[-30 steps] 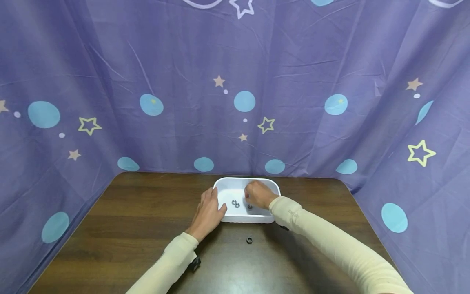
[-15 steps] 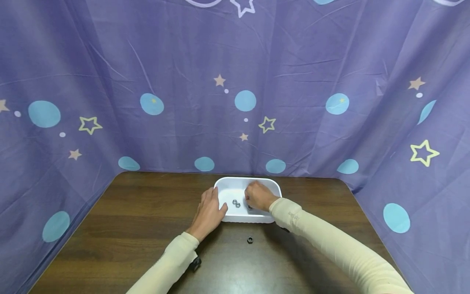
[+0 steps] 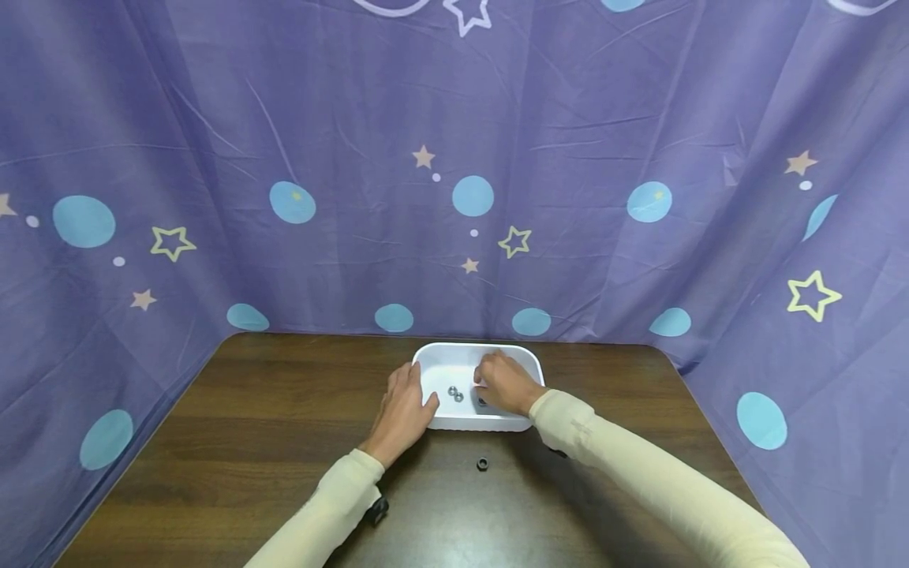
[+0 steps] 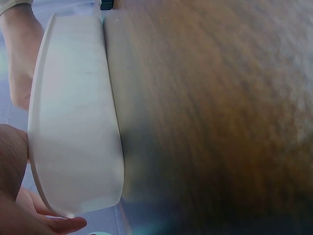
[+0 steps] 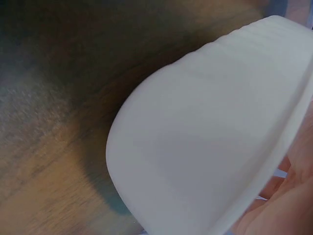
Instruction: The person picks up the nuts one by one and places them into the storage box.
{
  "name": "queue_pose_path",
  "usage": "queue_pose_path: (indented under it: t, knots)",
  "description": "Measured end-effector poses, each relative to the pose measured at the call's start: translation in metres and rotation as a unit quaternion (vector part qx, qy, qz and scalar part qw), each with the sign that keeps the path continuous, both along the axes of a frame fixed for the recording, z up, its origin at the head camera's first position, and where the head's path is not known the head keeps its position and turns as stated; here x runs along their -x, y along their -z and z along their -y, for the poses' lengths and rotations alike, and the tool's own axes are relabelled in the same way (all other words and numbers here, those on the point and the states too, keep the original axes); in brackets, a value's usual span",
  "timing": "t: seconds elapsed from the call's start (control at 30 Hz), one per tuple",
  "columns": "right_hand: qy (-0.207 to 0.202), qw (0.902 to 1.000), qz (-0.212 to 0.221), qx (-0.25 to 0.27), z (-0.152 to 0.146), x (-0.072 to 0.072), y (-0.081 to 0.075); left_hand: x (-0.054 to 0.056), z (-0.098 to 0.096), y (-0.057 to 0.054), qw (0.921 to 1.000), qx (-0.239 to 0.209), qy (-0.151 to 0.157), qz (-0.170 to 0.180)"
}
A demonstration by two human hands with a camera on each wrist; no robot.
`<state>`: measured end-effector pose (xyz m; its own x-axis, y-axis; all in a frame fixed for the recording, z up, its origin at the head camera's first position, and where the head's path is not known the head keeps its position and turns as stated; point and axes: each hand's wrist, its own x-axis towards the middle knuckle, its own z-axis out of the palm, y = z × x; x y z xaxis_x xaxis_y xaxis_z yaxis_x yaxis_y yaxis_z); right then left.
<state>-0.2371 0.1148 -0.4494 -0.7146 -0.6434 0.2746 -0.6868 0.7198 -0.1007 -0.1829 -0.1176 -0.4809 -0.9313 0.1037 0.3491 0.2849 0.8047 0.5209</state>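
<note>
A white plastic tray (image 3: 479, 423) stands on the table, holding small metal nuts. Two of these nuts (image 3: 456, 394) lie side by side near its middle. Another nut (image 3: 481, 402) sits beneath my right hand (image 3: 507, 383), partly covered. That hand reaches inside the tray with bent fingers, and whatever may be between its fingertips is hidden. My left hand (image 3: 401, 410) holds the tray's left end, thumb at the front left corner and fingers along the side. In the left wrist view, fingertips (image 4: 68, 224) curl around the tray's end wall (image 4: 73, 117). The tray wall (image 5: 195, 127) hides most of the right fingers in the right wrist view.
A dark nut (image 3: 483, 464) lies on the brown wooden table (image 3: 284, 426) in front of the tray. A purple patterned curtain (image 3: 341, 197) hangs behind the table and along both sides.
My right hand has shifted slightly right within the tray, its thumb now showing more apart from the fingers. The nut below it is more covered. The left hand and tray stay put.
</note>
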Motion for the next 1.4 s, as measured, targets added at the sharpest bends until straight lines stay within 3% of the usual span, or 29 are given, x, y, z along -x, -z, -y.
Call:
queue_pose_path:
  t: [0.33, 1.4]
  knots:
    - [-0.024, 0.9989, -0.014, 0.038, -0.006, -0.017, -0.004, -0.001, 0.000, 0.000, 1.0000, -0.003, 0.002, -0.002]
    - [0.020, 0.9945, -0.046, 0.092, -0.034, -0.041, -0.022, -0.001, -0.002, 0.001, 1.0000, -0.009, -0.003, 0.003]
